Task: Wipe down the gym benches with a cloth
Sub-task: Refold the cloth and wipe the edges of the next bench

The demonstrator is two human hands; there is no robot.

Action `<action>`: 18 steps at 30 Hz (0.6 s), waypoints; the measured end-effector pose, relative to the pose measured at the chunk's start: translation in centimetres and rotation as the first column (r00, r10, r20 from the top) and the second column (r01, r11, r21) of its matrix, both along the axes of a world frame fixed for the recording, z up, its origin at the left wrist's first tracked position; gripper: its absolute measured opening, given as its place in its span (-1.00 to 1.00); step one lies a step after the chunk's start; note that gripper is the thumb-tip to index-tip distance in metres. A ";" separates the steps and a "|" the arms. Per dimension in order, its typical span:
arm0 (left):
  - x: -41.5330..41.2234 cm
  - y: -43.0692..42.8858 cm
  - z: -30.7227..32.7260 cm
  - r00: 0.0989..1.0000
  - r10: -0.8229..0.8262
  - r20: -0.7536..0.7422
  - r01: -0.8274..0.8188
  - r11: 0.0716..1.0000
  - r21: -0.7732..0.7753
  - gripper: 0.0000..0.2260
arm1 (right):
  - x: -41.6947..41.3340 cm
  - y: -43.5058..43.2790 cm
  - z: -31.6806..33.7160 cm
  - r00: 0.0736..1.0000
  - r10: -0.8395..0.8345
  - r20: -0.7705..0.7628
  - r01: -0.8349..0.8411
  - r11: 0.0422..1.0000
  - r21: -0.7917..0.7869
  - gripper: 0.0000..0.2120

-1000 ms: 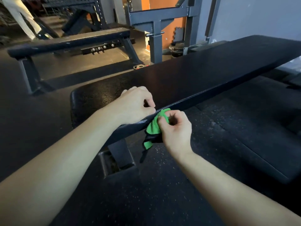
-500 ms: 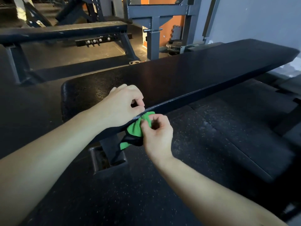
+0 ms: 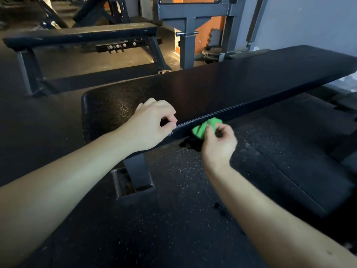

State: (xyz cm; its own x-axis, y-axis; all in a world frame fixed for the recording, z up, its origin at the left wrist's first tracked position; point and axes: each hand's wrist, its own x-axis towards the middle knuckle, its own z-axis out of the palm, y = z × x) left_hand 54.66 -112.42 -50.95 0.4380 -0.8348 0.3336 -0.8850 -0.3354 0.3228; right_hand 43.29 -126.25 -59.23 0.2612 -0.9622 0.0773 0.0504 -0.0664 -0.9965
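Observation:
A long black padded bench (image 3: pixel 231 89) runs from the lower left to the upper right. My right hand (image 3: pixel 219 145) pinches a green and black cloth (image 3: pixel 202 128) against the bench's near side edge. The cloth's black part hangs below the edge. My left hand (image 3: pixel 152 123) rests on the bench top near its left end, fingers curled with the fingertips close to the thumb; nothing shows in it.
A second flat bench (image 3: pixel 81 34) stands behind at the upper left. A grey steel rack (image 3: pixel 190 33) rises behind the near bench. The bench's steel leg (image 3: pixel 136 171) stands on the speckled rubber floor (image 3: pixel 183 219). A grey wall (image 3: pixel 309 22) is at the upper right.
My right hand has slid the cloth to the right along the bench's side edge, away from my left hand. The view has shifted slightly.

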 end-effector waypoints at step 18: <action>0.7 2.1 1.3 1.000 -0.001 0.031 -0.001 0.998 0.057 -0.91 | -0.3 3.7 2.0 0.982 0.190 0.021 -0.186 0.974 -0.129 -0.91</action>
State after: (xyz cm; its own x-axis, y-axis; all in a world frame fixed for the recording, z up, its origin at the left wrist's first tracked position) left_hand 55.39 -110.28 -49.67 0.4281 -0.8530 0.2987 -0.8943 -0.3523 0.2758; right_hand 42.99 -122.50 -57.18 0.4316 -0.8781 0.2065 0.1067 -0.1776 -0.9783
